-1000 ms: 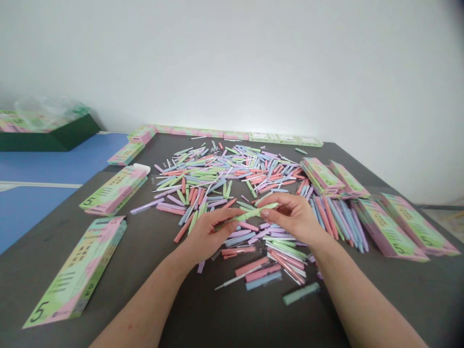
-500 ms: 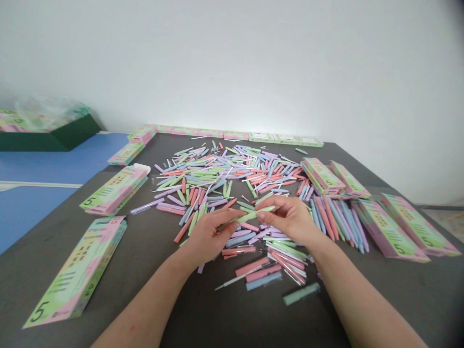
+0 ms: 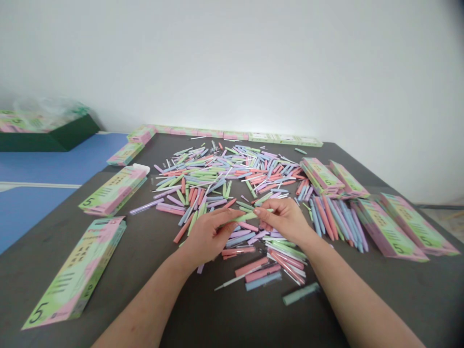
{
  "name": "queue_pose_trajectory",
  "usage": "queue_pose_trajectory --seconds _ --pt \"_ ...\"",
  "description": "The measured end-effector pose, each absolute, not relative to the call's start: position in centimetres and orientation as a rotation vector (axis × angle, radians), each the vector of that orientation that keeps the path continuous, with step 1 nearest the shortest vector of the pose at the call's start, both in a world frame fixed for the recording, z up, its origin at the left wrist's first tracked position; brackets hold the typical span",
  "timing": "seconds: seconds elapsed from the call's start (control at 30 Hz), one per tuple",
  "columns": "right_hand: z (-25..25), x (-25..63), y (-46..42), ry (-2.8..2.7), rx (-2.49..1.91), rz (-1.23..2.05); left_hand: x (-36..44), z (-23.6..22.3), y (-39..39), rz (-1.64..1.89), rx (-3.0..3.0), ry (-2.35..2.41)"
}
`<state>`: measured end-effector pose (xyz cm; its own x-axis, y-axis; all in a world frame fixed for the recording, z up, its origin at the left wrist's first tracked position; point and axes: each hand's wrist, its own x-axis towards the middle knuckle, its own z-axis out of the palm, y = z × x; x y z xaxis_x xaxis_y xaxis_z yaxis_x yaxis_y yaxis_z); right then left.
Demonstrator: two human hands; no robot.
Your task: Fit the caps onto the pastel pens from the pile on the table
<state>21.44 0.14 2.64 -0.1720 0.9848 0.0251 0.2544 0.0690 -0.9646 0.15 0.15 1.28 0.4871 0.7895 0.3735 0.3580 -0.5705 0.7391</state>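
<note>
A light green pen (image 3: 248, 216) is pinched between both my hands, level across the front of the pile. My left hand (image 3: 210, 232) has thumb and fingers closed on its left end. At its right end, my right hand (image 3: 284, 217) grips with thumb and fingertips. Beneath and around them lie loose pen parts in green, pink, blue and purple (image 3: 241, 239). Nearer to me are pink pen caps (image 3: 263, 273), a blue cap (image 3: 263, 281), a grey-green cap (image 3: 301, 294) and a thin white refill (image 3: 232, 282).
A large heap of pen parts (image 3: 217, 169) covers the dark table's (image 3: 145, 270) middle. Pens stand in a row (image 3: 339, 220) at right, beside printed cartons (image 3: 395, 229). More cartons (image 3: 74, 270) lie at left, and others (image 3: 210, 134) line the back edge. A dark green bin (image 3: 72, 133) stands back left.
My right thumb and fingers have shifted their grip on the green pen, the thumb now further left along it. My left hand stays nearly in place.
</note>
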Motion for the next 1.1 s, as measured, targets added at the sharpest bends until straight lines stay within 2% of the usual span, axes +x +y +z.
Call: queue_pose_trajectory --seconds 0.37,0.53,0.83,1.1 --pt "3.2 22.7 0.0 -1.625 -1.012 1.355 0.0 1.0 0.4 0.898 2.082 0.948" --pt "3.4 23.4 0.1 -1.746 -1.099 1.125 0.0 1.0 0.4 0.902 2.07 0.953" --pt "3.0 22.9 0.4 -1.861 -1.251 0.964 0.0 1.1 0.3 0.908 2.091 0.948" --pt "3.2 23.4 0.2 -1.817 -1.151 1.014 0.0 1.3 0.3 0.893 2.088 0.989"
